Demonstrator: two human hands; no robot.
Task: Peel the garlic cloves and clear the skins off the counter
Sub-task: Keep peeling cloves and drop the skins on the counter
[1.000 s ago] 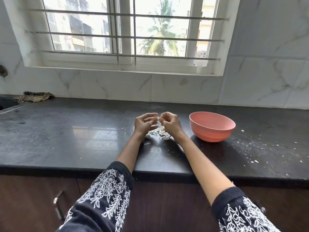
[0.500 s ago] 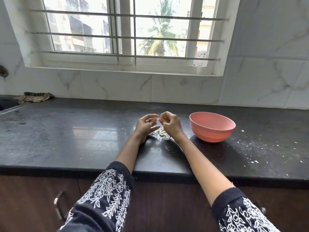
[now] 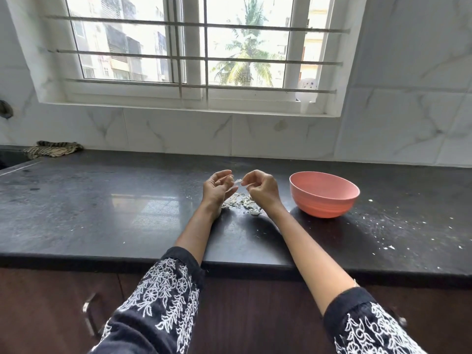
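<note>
Thin pale strip of garlic skin pinched at the right hand fingertips, stretching toward the left hand, loose heap of papery peeled skins on the black counter directly below the grip

A dark, glossy stone surface spans the frame. A heap of pale garlic skins lies at its centre, a pink bowl just right of it, a striped cloth at upper left, white flecks scattered at right.
</note>
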